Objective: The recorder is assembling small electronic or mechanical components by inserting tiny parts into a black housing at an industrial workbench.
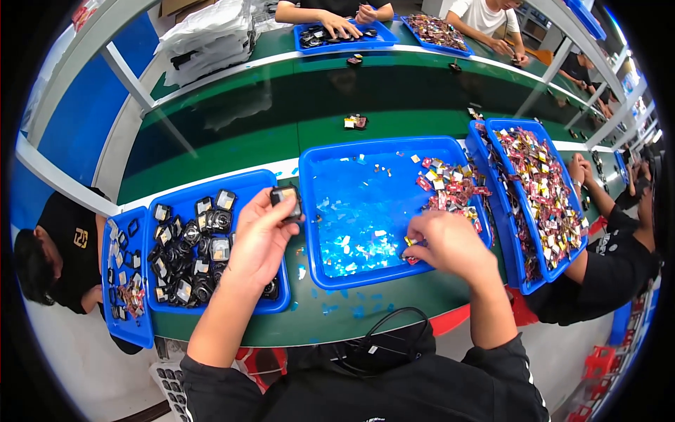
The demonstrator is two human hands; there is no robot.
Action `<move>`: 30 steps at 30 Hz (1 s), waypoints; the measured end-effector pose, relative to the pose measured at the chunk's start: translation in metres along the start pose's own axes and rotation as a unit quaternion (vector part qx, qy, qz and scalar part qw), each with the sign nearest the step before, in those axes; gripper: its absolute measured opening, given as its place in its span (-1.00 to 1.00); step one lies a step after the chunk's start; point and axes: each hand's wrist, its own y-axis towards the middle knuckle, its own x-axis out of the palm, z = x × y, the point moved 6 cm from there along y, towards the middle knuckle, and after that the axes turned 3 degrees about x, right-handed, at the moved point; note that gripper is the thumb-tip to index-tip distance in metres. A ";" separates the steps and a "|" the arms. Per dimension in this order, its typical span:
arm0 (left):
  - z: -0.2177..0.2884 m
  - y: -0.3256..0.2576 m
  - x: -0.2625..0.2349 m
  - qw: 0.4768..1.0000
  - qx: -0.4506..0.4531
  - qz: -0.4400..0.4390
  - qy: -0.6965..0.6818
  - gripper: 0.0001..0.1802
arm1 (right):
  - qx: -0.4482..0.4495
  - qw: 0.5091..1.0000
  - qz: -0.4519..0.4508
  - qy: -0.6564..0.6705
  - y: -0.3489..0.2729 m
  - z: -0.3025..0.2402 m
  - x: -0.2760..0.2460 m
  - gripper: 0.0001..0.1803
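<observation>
My left hand [254, 243] is closed around a small black plastic casing [288, 202], pinched between thumb and fingers above the gap between two blue trays. A pale rectangle shows on the casing's face. My right hand [453, 243] reaches over the middle blue tray [307, 225], its thumb and fingertips pinched on a small red-and-yellow part [410, 254], mostly hidden by the fingers. Beside that hand, a heap of small red circuit boards [450, 184] with white and yellow pieces fills the tray's right side. Scraps of clear film lie on the tray's bottom.
Black casings fill the left tray [278, 299]. Stacked trays [578, 253] of red boards stand at right. Beyond the trays runs a green conveyor belt [267, 137] carrying a small assembly [356, 122]. Co-workers sit across and at both sides. White metal posts [130, 74] frame the line.
</observation>
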 end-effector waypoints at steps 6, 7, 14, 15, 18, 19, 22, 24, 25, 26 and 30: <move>-0.009 -0.014 0.020 0.997 0.007 -0.046 0.057 -0.59 | 0.017 0.988 0.124 0.094 -0.016 0.009 0.000 -0.84; -0.007 -0.015 0.024 0.992 0.019 -0.067 0.105 -0.39 | 0.037 0.972 0.189 0.134 -0.016 0.003 -0.014 -0.86; 0.002 -0.035 0.053 0.889 0.197 -0.164 0.380 -0.69 | 0.030 0.826 0.174 0.535 0.008 -0.047 0.005 -0.77; 0.001 -0.036 0.055 0.863 0.262 -0.184 0.391 -0.67 | 0.028 0.800 0.168 0.576 0.010 -0.050 0.012 -0.78; -0.005 -0.041 0.051 0.882 0.235 -0.189 0.362 -0.77 | 0.033 0.757 0.142 0.637 0.012 -0.058 0.019 -0.81; -0.006 -0.040 0.049 0.883 0.237 -0.186 0.361 -0.77 | 0.045 0.741 0.128 0.657 0.013 -0.059 0.020 -0.84; -0.008 -0.040 0.045 0.894 0.241 -0.177 0.334 -0.81 | 0.060 0.766 0.069 0.637 0.013 -0.057 0.021 -0.90; -0.008 -0.041 0.043 0.882 0.248 -0.160 0.367 -0.83 | 0.058 0.771 0.053 0.632 0.015 -0.057 0.023 -0.92; -0.009 -0.041 0.042 0.883 0.249 -0.160 0.365 -0.83 | 0.056 0.774 0.037 0.630 0.016 -0.057 0.024 -0.93; -0.010 -0.042 0.042 0.871 0.262 -0.160 0.383 -0.83 | 0.056 0.775 0.037 0.628 0.018 -0.052 0.025 -0.93; -0.006 -0.044 0.045 0.836 0.290 -0.149 0.442 -0.81 | 0.066 0.765 -0.099 0.632 0.025 -0.046 0.042 -0.84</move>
